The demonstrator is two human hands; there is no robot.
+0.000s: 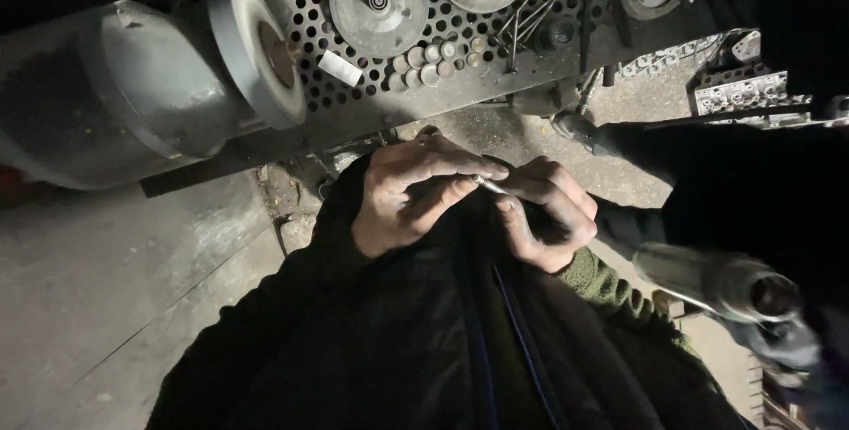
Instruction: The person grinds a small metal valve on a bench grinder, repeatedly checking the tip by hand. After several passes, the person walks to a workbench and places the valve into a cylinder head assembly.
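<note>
Both our hands curl nearly closed, left hand (411, 196) and right hand (548, 213) pinching a thin metal rod (492, 186) just below the perforated plate (460, 68), where a small white tag (340, 68) lies.

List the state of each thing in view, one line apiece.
Left hand: closed, pinching the thin metal rod.
Right hand: closed on the rod's other end.
Thin metal rod: held between both hands.
Grinding wheel: upright on the motor.
Round discs: lying flat on the perforated plate.

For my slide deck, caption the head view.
Both hands, left hand and right hand, pinch a thin metal rod below a perforated workbench.
</note>
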